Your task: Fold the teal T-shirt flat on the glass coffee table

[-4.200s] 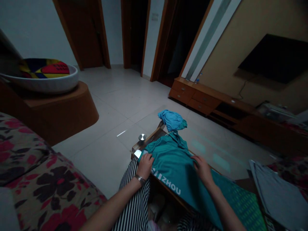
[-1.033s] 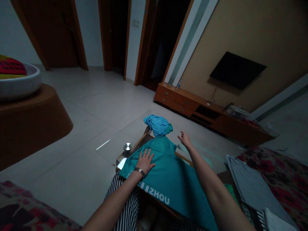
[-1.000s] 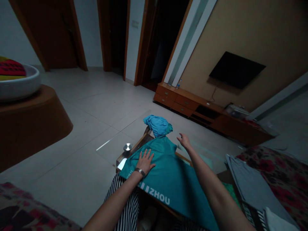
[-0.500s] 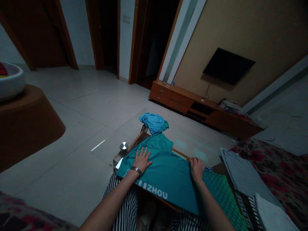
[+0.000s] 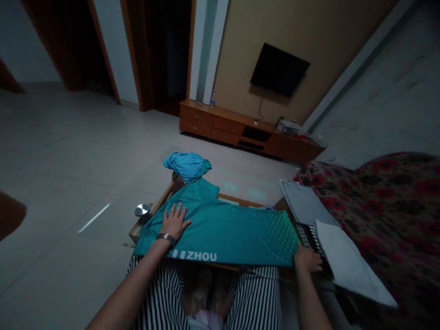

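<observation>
A teal jersey with white "ZHOU" lettering and a green dotted end lies spread across a low glass-topped table. My left hand, with a bracelet at the wrist, rests on its left part with fingers spread flat. At the jersey's lower right corner, my right hand is closed on the edge of the green end; the fingertips are partly hidden. Beyond the jersey's left end lies a crumpled blue garment.
A round metal disc sits at the table's left. Folded grey and white garments lie to the right, beside a floral-covered sofa. A wooden TV cabinet stands against the far wall.
My right hand has moved right to the jersey's corner, and the green end now lies pulled out flat, whereas it slanted down before. My left hand stays on the jersey. The view has turned right.
</observation>
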The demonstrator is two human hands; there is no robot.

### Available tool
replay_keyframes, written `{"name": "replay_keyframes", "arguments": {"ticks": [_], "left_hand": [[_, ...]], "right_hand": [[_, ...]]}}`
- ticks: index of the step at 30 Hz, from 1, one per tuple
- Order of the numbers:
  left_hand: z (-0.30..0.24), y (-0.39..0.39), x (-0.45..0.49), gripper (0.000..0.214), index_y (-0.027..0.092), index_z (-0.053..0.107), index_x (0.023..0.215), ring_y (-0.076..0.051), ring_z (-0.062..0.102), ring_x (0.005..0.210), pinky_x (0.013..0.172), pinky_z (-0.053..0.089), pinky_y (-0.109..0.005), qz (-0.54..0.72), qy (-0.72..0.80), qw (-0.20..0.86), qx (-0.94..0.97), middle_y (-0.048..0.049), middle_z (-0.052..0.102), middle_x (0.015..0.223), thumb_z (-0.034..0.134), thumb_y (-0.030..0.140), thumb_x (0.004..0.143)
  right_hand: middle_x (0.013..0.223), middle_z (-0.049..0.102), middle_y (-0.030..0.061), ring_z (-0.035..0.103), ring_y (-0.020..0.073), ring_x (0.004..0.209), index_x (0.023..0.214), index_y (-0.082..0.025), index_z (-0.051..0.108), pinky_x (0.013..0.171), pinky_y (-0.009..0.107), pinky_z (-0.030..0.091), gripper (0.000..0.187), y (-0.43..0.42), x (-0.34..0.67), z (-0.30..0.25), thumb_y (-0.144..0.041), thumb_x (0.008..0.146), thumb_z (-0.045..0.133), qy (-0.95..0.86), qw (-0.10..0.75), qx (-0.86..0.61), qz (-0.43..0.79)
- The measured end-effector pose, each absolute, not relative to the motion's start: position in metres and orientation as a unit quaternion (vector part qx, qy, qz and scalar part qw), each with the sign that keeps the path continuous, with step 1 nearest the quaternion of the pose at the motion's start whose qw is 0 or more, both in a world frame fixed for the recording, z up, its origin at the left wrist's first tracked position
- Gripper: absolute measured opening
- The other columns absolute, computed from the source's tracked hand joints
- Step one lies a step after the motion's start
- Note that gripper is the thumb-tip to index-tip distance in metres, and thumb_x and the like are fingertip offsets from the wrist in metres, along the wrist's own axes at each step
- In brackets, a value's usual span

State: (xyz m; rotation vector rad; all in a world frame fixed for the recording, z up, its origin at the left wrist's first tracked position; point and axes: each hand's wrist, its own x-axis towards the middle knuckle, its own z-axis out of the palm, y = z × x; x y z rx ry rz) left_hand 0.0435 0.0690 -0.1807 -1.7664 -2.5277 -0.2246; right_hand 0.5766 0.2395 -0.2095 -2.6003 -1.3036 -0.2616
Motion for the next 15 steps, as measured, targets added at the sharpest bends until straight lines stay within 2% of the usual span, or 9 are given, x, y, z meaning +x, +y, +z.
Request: {"name": "replay_keyframes", "arguments": {"ticks": [3, 5, 8, 11, 15], "left_hand": [[-0.179, 0.075, 0.044, 0.060, 0.022, 0.041, 0.141, -0.034, 0.020, 0.140, 0.109, 0.017, -0.057, -0.058, -0.815, 0.027, -0.576, -0.0103, 0.025, 0.153, 0.041, 0.051, 0.089], [-0.179, 0.077, 0.044, 0.059, 0.023, 0.041, 0.141, -0.034, 0.020, 0.139, 0.108, 0.018, -0.057, -0.049, -0.813, 0.025, -0.579, -0.0095, 0.025, 0.153, 0.040, 0.052, 0.089], [-0.179, 0.078, 0.044, 0.059, 0.023, 0.041, 0.141, -0.034, 0.021, 0.139, 0.107, 0.021, -0.057, -0.040, -0.813, 0.029, -0.580, -0.0091, 0.026, 0.152, 0.039, 0.051, 0.089], [-0.179, 0.078, 0.043, 0.058, 0.022, 0.041, 0.140, -0.033, 0.022, 0.139, 0.108, 0.021, -0.056, -0.043, -0.813, 0.037, -0.580, -0.0096, 0.027, 0.152, 0.039, 0.050, 0.090], [-0.180, 0.077, 0.050, 0.056, 0.025, 0.043, 0.140, -0.033, 0.021, 0.140, 0.108, 0.020, -0.056, -0.065, -0.810, 0.025, -0.583, -0.0091, 0.028, 0.152, 0.041, 0.050, 0.089]], "right_hand": [[0.113, 0.056, 0.0296, 0.051, 0.0407, 0.110, 0.110, -0.004, 0.063, 0.083, 0.054, 0.040, 0.056, 0.242, 0.589, -0.199, -0.051, 0.086, 0.045, -0.438, 0.084, -0.894, -0.044], [0.109, 0.060, 0.0278, 0.054, 0.0410, 0.106, 0.108, -0.006, 0.064, 0.080, 0.053, 0.042, 0.053, 0.244, 0.599, -0.197, -0.051, 0.084, 0.050, -0.443, 0.081, -0.893, -0.012], [0.101, 0.065, 0.0216, 0.060, 0.0352, 0.100, 0.102, -0.011, 0.067, 0.077, 0.043, 0.046, 0.043, 0.247, 0.612, -0.197, -0.047, 0.082, 0.055, -0.480, 0.092, -0.872, 0.016], [0.098, 0.067, 0.0180, 0.064, 0.0283, 0.094, 0.106, -0.011, 0.064, 0.075, 0.034, 0.047, 0.040, 0.246, 0.617, -0.197, -0.043, 0.086, 0.050, -0.515, 0.111, -0.850, 0.023], [0.096, 0.068, 0.0192, 0.066, 0.0301, 0.088, 0.112, -0.013, 0.060, 0.068, 0.037, 0.048, 0.039, 0.231, 0.625, -0.195, -0.040, 0.089, 0.043, -0.514, 0.115, -0.850, 0.017]]}}
